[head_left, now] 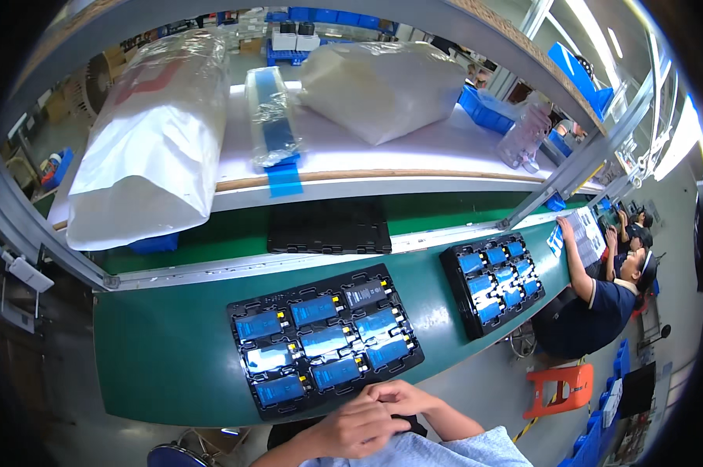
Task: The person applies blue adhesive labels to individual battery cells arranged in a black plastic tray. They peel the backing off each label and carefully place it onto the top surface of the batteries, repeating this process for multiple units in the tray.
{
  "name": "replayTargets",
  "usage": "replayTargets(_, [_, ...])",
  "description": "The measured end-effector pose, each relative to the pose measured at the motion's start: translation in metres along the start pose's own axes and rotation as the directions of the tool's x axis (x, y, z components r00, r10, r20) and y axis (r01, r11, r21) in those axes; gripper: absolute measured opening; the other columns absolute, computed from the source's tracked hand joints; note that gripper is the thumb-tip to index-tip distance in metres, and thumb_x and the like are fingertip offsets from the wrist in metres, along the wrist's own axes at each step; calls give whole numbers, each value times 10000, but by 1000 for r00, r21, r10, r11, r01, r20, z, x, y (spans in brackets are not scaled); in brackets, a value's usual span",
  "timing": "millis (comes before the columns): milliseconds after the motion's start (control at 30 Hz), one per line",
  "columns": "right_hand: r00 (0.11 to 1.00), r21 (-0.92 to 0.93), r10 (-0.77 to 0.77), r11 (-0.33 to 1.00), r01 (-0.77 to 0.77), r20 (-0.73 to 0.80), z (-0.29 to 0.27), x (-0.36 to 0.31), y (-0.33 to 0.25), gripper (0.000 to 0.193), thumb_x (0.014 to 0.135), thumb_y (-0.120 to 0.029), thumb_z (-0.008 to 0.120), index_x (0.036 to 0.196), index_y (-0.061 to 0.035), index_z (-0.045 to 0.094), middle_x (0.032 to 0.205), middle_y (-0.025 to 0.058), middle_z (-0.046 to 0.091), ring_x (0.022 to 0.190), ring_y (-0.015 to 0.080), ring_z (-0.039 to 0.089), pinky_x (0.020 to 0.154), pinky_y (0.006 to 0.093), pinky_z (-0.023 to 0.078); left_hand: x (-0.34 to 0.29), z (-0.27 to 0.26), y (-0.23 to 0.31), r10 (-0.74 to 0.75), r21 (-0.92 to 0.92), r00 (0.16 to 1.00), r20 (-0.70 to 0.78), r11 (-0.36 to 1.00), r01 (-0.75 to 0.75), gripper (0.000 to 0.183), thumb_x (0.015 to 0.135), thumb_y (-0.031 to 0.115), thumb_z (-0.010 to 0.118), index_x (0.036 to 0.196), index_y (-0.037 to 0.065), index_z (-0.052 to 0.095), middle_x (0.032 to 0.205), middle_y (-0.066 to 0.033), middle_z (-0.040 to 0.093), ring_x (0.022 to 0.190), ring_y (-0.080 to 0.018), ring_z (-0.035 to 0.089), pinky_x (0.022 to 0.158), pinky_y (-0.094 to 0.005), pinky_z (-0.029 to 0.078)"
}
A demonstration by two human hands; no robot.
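Black plastic rims the near tray (pixel 277 299), at whose front edge the left hand (pixel 354 428) and right hand (pixel 403 397) meet, fingers bent; whether they hold anything I cannot tell. Blue-faced packs (pixel 315 310) lie in it, on a green tabletop (pixel 157 350); right of it are a second tray (pixel 462 306) and an orange stool (pixel 569 375), beyond it a white shelf (pixel 351 159).
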State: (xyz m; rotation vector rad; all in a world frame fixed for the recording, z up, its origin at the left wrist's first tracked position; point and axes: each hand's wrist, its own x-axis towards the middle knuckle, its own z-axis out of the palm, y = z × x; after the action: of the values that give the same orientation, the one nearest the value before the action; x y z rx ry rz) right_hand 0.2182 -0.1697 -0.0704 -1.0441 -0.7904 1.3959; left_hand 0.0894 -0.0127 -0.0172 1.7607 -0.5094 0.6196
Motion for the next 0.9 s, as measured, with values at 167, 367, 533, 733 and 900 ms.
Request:
replayTargets(167, [964, -552, -47, 826, -111, -263, 6, -6, -36, 153, 905, -144, 642, 920, 5, 615, 843, 55, 663, 793, 108, 616, 690, 268, 496, -13, -25, -5, -283, 427, 958, -51, 861, 277, 492, 704, -1, 631, 1193, 37, 593, 1134, -93, 575, 1064, -282, 546, 968, -425, 417])
replayTargets(367, [961, -706, -68, 692, -148, -268, 16, 4, -42, 210, 876, -188, 685, 930, 8, 634, 802, 66, 671, 744, 140, 640, 664, 283, 511, -33, -24, -13, -299, 472, 945, -129, 820, 324, 323, 817, 145, 695, 1118, 47, 628, 1072, -53, 610, 996, -221, 579, 931, -392, 431])
replayTargets(533, [970, -674, -93, 734, -87, -226, 20, 17, -49, 166, 883, -137, 673, 942, 16, 653, 856, 92, 673, 793, 160, 648, 734, 297, 516, -40, -29, -17, -483, 117, 846, -227, 849, 516, 253, 776, 127, 762, 1008, 60, 689, 898, -38, 642, 694, -165, 574, 643, -297, 482])
replayTargets(733, [981, -708, -174, 704, 59, -91, 21, 21, -50, 173, 879, -130, 676, 970, 15, 647, 927, 99, 666, 835, 209, 651, 768, 317, 519, -40, -38, -22, -645, -214, 753, -131, 760, 614, 172, 752, 88, 792, 889, 24, 711, 720, -9, 605, 608, -71, 488, 557, -215, 406])
replayTargets(900, [978, -783, -210, 607, 139, 11, 27, 25, -66, 252, 876, -187, 679, 1003, 25, 631, 970, 135, 636, 885, 267, 638, 791, 355, 512, -30, -40, -4, -666, -86, 739, -106, 746, 660, 88, 796, 88, 738, 838, 24, 694, 685, -55, 514, 576, -151, 457, 536, -289, 382])
